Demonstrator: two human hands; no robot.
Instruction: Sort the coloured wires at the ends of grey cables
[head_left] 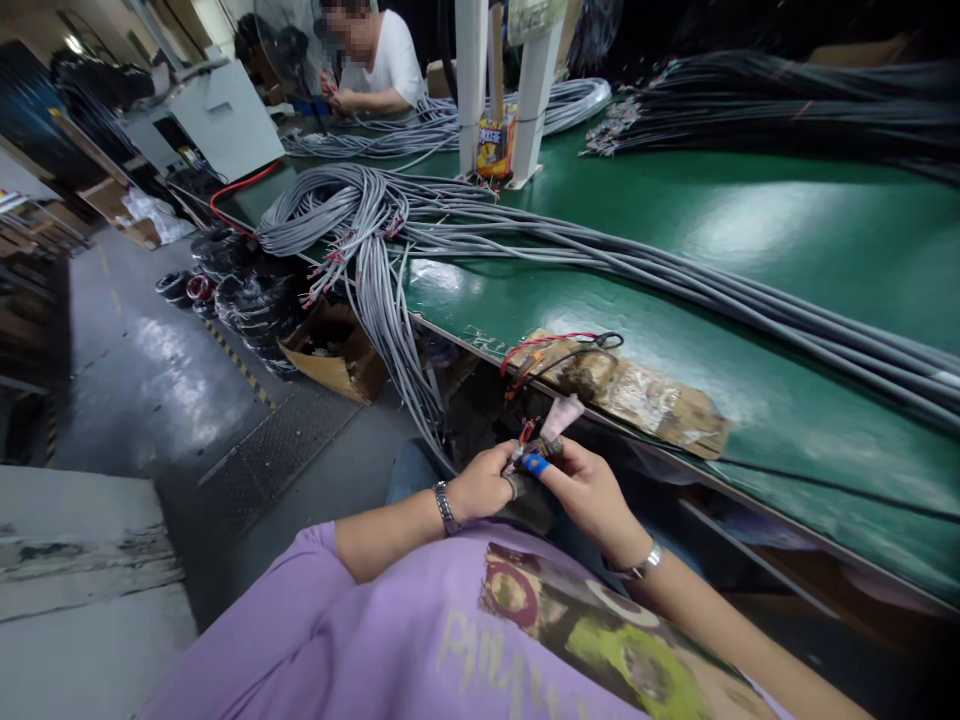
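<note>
Green workbench (720, 220) top runs diagonally across a workshop, with long gray cables (637, 262) stretched along it and a gray cable coil (315, 210) at its left corner, from which a hanging bundle (382, 310) drops over the edge toward the person's lap. Just off the near edge, above the lap, the two hands meet. The left hand (484, 485) is nearly closed, its thumb and forefinger pinching a cable end with colored wires (526, 432), red among them, that stick up above the fingertips. Close against it, the right hand (600, 495) is curled in a pinch too, the thumb wrapped in blue tape (535, 464) and pressed toward the fingers on a small dark piece (553, 447); what that is cannot be told. A pale pinkish strip (561, 418) rises beside it. Beyond the hands, a taped cardboard strip (645, 395) lies along the bench edge, red and black leads at its left end. Farther back, a yellow packet (493, 148) sits by white posts, black cables (772, 110) lie at the right, and a co-worker in a white shirt (394, 60) has both hands raised.
</note>
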